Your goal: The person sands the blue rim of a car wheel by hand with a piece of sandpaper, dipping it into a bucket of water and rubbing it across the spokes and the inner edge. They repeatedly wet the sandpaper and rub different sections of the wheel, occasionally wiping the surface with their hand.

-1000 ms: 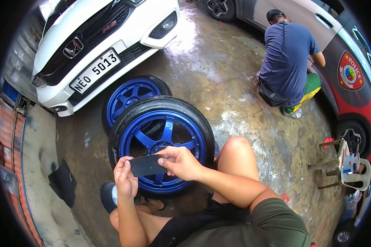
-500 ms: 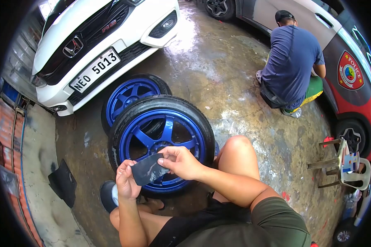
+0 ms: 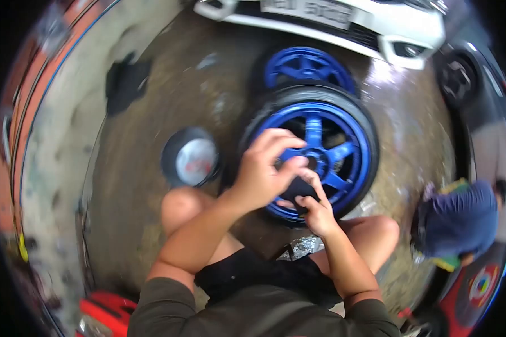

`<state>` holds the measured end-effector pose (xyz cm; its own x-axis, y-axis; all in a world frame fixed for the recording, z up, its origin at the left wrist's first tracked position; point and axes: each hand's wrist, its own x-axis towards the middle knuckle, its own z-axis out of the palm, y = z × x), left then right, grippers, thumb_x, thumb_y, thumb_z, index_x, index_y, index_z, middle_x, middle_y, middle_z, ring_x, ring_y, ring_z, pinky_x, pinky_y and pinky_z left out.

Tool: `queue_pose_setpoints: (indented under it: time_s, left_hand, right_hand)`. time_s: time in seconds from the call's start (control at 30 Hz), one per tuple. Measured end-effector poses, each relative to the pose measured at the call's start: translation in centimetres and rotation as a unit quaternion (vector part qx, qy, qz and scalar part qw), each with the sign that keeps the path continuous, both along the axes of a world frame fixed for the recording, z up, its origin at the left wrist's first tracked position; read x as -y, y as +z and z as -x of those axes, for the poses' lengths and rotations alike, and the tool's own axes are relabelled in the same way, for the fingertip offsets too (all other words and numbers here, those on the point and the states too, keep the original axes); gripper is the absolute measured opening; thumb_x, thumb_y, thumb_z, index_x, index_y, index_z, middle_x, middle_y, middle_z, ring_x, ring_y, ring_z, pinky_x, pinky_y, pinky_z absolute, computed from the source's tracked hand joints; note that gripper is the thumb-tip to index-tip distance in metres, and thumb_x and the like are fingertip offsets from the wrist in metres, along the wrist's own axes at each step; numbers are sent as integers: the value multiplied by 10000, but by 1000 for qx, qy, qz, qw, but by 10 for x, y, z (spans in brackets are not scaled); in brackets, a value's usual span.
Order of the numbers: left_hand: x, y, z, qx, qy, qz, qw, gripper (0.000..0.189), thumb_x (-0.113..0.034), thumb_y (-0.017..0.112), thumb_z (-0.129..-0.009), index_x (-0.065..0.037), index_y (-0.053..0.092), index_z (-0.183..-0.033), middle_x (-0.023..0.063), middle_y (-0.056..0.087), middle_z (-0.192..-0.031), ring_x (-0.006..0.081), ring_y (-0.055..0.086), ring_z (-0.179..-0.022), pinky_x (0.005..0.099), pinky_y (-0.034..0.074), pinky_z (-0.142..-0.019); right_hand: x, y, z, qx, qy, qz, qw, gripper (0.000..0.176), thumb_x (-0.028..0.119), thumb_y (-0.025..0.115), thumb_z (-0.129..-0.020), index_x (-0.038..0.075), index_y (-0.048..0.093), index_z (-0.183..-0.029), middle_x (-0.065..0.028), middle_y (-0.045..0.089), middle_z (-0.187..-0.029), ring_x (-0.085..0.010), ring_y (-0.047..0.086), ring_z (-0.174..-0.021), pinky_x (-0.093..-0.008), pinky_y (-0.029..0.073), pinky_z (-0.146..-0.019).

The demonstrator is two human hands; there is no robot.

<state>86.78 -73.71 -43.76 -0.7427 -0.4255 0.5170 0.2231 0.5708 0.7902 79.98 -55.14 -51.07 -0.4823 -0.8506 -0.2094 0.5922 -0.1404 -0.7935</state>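
Over the blue-rimmed wheel [image 3: 313,121], my left hand [image 3: 267,168] is raised with its thumb and curled fingers apart and nothing visible between them. My right hand [image 3: 317,212] is just beside it, lower and to the right, pinching a small black sheet [image 3: 299,194]. The sheet hangs above the wheel's lower spokes, partly covered by my fingers. The wheel lies flat in front of my knees, its tyre around the rim. Motion blurs the view a little.
A second blue wheel [image 3: 306,66] lies behind the first, near a white car [image 3: 343,31]. Left are a round dark container [image 3: 168,163] and a black mat [image 3: 126,83]. A person [image 3: 461,222] crouches at the right by another car. Something red [image 3: 104,309] is at the lower left.
The view has swung left, so the wheels and cars appear further right. My left hand has come off the black sheet and up; my right hand still holds it.
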Motion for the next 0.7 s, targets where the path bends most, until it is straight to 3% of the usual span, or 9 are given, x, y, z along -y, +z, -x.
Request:
queue_pose_setpoints:
  time_s: [0.03,0.1,0.17,0.3,0.37,0.43,0.6,0.63,0.7]
  left_hand:
    - [6,2,-6,-31,3,26,999,209,-105,814,-909,-58,768,-1108,134,712,-1134,301,709,-1031,393,565,-897]
    - [12,3,-21,-44,-17,61,997,239,-171,834,-890,-69,761,-1094,117,704,-1127,334,699,-1020,429,557,-895]
    - [13,0,-32,-56,-26,97,993,250,-234,827,-891,-85,749,-1076,87,692,-1120,304,689,-1032,446,530,-903]
    - [29,10,-49,-22,-33,107,993,268,-275,805,-897,-97,726,-1081,66,672,-1116,272,669,-1063,450,493,-911]
    - [46,12,-57,9,3,100,995,273,-279,804,-895,-88,726,-1074,70,674,-1109,274,676,-1058,457,498,-913]
    - [71,16,-63,38,33,100,994,276,-283,802,-897,-83,725,-1070,74,679,-1096,278,683,-1044,459,503,-907]
    - [133,21,-85,121,61,103,985,309,-292,828,-900,-75,717,-1089,64,654,-1055,251,678,-978,411,508,-869]
    - [139,25,-89,141,53,102,983,314,-279,837,-900,-70,717,-1102,64,653,-1044,250,681,-972,404,512,-864]
    - [142,27,-90,151,18,54,987,326,-270,906,-814,-65,755,-1016,85,717,-964,291,715,-882,413,541,-798]
  right_hand:
    - [13,-8,-10,22,-13,-36,999,627,-52,464,-924,77,433,-1536,-167,424,-1612,-317,482,-1475,-520,560,-1121]
    - [39,-41,-20,-137,138,-93,976,670,150,527,-1093,123,273,-1713,-137,386,-1684,-294,438,-1538,-471,433,-1240]
    - [97,-45,-40,-198,223,-45,953,556,217,499,-1156,198,356,-1693,-95,451,-1641,-233,474,-1454,-415,434,-1191]
    - [212,-83,-69,-358,343,-119,860,515,44,553,-1083,183,572,-1578,-132,718,-1374,-296,682,-1024,-317,547,-984]
    - [289,-81,-80,-439,393,-146,795,500,57,571,-1043,146,604,-1535,-197,712,-1377,-381,692,-1132,-367,536,-1052]
    - [354,-169,-98,-568,298,-75,763,559,83,602,-1001,179,593,-1552,-267,563,-1561,-374,605,-1398,-438,503,-1133]
    - [426,-248,-114,-646,423,-345,534,656,387,575,-1074,193,398,-1675,-158,166,-1817,-465,166,-1653,-588,310,-1278]
    - [414,-280,-117,-637,372,-359,572,636,336,570,-1059,169,433,-1657,-213,363,-1736,-436,362,-1592,-556,376,-1244]
    - [411,-308,-120,-598,426,-378,564,620,320,573,-1056,162,453,-1643,-211,428,-1684,-434,420,-1547,-547,404,-1220]
